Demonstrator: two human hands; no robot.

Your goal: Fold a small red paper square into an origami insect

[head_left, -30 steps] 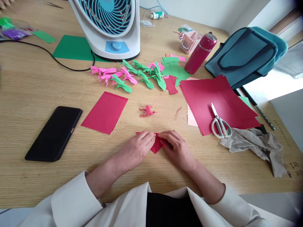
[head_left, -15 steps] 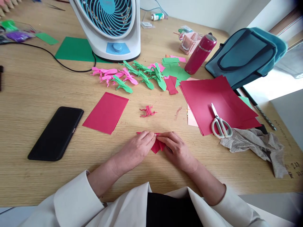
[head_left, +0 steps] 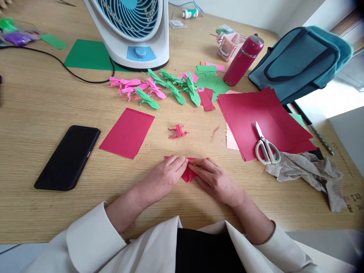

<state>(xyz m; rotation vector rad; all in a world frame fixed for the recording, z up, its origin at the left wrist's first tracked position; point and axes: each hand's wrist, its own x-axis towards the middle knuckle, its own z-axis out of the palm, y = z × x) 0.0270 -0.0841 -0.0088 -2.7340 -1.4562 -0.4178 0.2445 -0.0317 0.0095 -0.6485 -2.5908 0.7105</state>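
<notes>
Risk, as I judge it: the folded red paper is small and mostly hidden under both hands, so a crease could land off-line. The piece could also skid on the smooth desk if the pressure is uneven, and a hard pinch might tear the thin tip.

Left hand: fingers together, nearly flat, tips pressing the paper's upper left.

Right hand: fingers together, slightly curled, tips on the upper right, meeting the left fingertips at top middle.

Paper lies flat at the middle of the desk's near edge, a small red folded figure just beyond it. Scissors are toward the right edge, well apart.
</notes>
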